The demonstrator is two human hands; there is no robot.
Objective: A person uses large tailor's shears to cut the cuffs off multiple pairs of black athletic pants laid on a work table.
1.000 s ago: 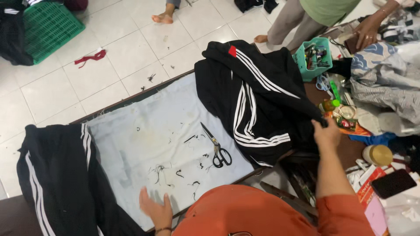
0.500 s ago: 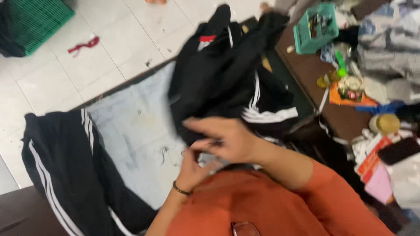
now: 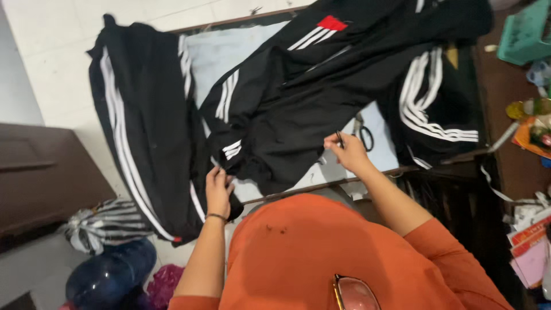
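A small home tailoring workshop: a dark wooden table (image 3: 505, 97) covered with a pale blue cloth pad (image 3: 221, 49), black white-striped sports garments (image 3: 321, 97) spread across it, metal scissors (image 3: 363, 133), a green plastic basket (image 3: 525, 37) of sundries, white tiled floor (image 3: 51, 51).

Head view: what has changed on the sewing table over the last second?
The black track jacket, which lay to the right, has been pulled across the pale blue table top and spread out. The left hand, flat on the table before, now grips its hem; the right hand pinches its lower edge. The scissors are now mostly covered. The black trousers stayed draped at left.
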